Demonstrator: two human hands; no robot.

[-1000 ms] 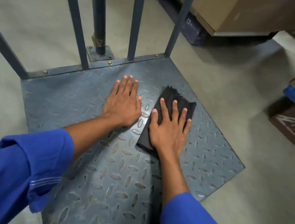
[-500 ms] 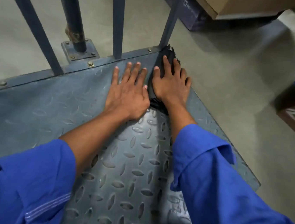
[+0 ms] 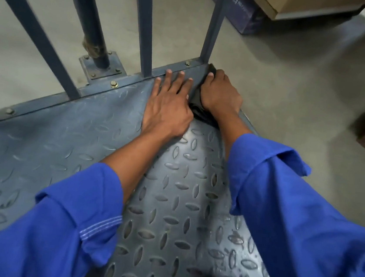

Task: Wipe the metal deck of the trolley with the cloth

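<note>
Right at deck [image 3: 64, 129] corner, cloth [image 3: 201, 115]

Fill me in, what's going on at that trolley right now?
A person in blue sleeves leans over the grey diamond-pattern metal trolley deck. The right hand grips a dark crumpled cloth and presses it into the deck's far right corner, at the foot of a blue-grey upright bar. The left hand lies flat on the deck right beside it, fingers straight, holding nothing.
</note>
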